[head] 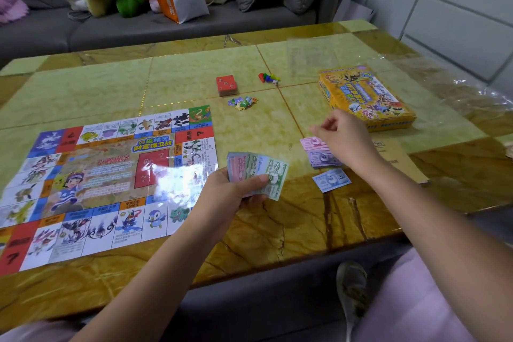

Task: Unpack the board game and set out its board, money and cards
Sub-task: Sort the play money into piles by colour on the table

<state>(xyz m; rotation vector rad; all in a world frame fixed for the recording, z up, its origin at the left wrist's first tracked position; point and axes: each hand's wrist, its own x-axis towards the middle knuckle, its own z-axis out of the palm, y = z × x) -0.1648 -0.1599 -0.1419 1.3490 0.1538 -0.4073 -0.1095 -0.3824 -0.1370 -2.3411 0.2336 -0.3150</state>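
Note:
The paper game board (91, 183) lies unfolded on the left of the table. My left hand (236, 194) grips a fanned stack of play money (261, 172), green notes on top, just right of the board. My right hand (342, 136) hovers with loosely curled fingers and nothing in it over sorted notes on the table: a pink pile (311, 144), a purple pile (323, 159) and a blue note (331, 180). A red card deck (227, 85), colourful cut-out pieces (242, 102), pawns (266, 77) with a die (275, 82), and the yellow game box (366, 98) sit further back.
The table (305, 225) is glossy yellow-brown stone with its front edge close to my knees. Clear plastic wrap (477, 94) lies at the right and a clear bag (311, 55) behind the box. A brown envelope (399, 158) is under my right forearm. A grey sofa with plush toys and bags stands behind.

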